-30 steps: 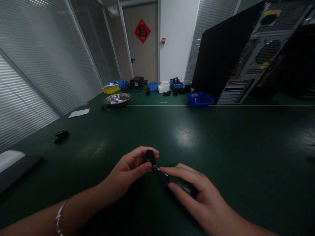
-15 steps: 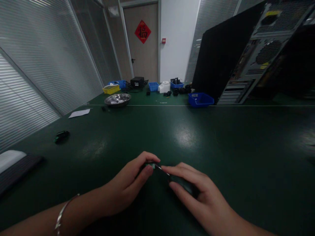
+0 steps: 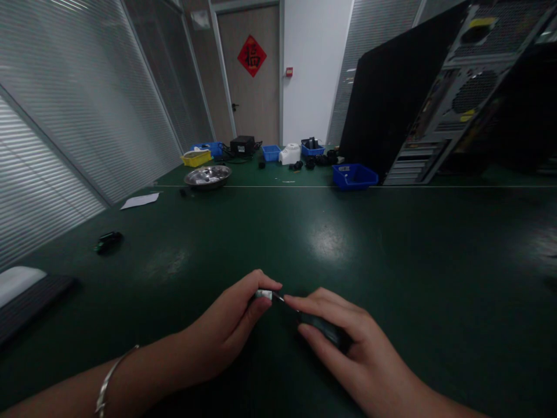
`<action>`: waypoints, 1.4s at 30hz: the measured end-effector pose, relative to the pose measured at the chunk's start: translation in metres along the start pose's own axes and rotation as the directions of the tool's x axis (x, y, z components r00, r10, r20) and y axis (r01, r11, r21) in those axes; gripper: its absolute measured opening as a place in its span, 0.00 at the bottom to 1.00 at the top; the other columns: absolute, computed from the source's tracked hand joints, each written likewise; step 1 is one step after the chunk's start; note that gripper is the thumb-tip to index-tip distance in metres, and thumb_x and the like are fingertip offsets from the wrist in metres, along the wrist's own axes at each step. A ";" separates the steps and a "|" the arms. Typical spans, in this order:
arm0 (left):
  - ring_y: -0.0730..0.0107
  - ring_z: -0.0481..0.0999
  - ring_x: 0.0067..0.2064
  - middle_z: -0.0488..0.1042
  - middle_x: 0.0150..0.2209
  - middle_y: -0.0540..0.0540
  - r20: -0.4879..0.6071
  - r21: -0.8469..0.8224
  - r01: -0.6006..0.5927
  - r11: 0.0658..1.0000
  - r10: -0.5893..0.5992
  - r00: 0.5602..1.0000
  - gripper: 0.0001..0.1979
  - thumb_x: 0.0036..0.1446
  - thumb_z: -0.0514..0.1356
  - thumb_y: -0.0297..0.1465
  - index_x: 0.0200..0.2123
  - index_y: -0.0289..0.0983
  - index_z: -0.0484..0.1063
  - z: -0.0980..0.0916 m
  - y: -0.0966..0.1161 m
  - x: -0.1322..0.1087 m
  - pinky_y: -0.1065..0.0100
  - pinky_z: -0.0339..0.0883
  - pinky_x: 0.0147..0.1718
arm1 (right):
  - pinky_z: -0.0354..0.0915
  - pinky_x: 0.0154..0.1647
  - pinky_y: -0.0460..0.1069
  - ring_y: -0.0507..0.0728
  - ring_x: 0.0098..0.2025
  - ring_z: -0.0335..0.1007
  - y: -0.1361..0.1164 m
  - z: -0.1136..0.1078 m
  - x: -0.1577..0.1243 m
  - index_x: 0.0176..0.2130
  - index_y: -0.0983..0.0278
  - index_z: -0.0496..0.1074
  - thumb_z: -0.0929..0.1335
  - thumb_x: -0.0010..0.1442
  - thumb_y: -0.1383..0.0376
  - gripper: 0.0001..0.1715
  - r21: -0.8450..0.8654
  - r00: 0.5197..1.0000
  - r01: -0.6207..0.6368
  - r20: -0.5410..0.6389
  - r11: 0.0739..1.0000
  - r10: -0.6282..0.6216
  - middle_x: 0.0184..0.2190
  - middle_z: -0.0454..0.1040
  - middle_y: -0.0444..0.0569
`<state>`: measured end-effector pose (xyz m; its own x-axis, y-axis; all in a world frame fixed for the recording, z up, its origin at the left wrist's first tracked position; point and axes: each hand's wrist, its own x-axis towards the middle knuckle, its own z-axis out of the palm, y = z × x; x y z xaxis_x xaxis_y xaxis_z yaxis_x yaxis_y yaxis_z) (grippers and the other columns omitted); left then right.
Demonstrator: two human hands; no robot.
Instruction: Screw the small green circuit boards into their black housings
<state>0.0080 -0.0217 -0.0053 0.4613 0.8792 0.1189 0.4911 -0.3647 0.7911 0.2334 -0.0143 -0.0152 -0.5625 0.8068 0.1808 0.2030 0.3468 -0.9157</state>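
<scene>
A small part [image 3: 264,294] was seemingly braced for a tool [image 3: 322,327].
The left hand [image 3: 232,310] pinched it over the table [image 3: 261,232], likely for steadiness; the right hand [image 3: 352,331] clasped the tool, tip angled toward it.

Wooden door [image 3: 256,110], white wall [image 3: 311,75], slatted blinds [image 3: 87,98]

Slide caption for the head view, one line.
Left hand pinches a small part, right hand points a dark-handled tool at it, above a green table.

The head-worn camera looks forward and down over a green tabletop [image 3: 243,232], left hand [image 3: 228,316] near at seven o'clock, right hand [image 3: 365,342] at five, door [image 3: 265,104] far at twelve.
</scene>
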 end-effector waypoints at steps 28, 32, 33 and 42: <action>0.68 0.70 0.36 0.71 0.38 0.47 0.148 0.052 -0.017 0.999 0.009 0.989 0.11 0.65 0.55 0.35 0.48 0.39 0.69 0.000 0.001 0.003 0.69 0.64 0.34 | 0.67 0.50 0.54 0.60 0.49 0.73 0.000 -0.005 0.003 0.50 0.54 0.76 0.68 0.61 0.64 0.17 0.075 0.968 -0.072 -0.235 0.995 0.088 0.46 0.79 0.48; 0.67 0.70 0.33 0.72 0.35 0.46 0.273 0.339 -0.245 0.908 0.155 0.950 0.11 0.62 0.60 0.34 0.46 0.36 0.71 0.003 -0.002 0.003 0.70 0.61 0.30 | 0.68 0.50 0.55 0.60 0.50 0.73 0.000 -0.004 0.004 0.50 0.56 0.76 0.68 0.61 0.64 0.17 0.086 0.974 -0.080 -0.204 0.993 0.096 0.47 0.79 0.49; 0.67 0.69 0.31 0.72 0.33 0.46 0.282 0.401 -0.293 0.868 0.187 0.941 0.10 0.63 0.59 0.34 0.44 0.35 0.71 0.004 -0.003 0.004 0.69 0.60 0.29 | 0.68 0.50 0.55 0.60 0.50 0.73 0.001 -0.004 0.004 0.50 0.56 0.76 0.68 0.61 0.64 0.17 0.084 0.976 -0.080 -0.195 0.993 0.095 0.47 0.78 0.49; 0.67 0.69 0.34 0.70 0.36 0.48 0.137 0.189 -0.081 0.979 0.056 0.989 0.09 0.63 0.58 0.37 0.41 0.37 0.66 0.000 -0.007 0.006 0.69 0.62 0.32 | 0.69 0.45 0.54 0.59 0.43 0.73 -0.001 -0.003 0.005 0.46 0.62 0.72 0.66 0.60 0.70 0.13 0.031 0.987 -0.132 -0.083 0.991 0.134 0.39 0.75 0.49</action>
<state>0.0071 -0.0138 -0.0105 0.5851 0.8071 0.0792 0.5830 -0.4864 0.6507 0.2324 -0.0096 -0.0120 -0.4616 0.8830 0.0853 0.2509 0.2221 -0.9422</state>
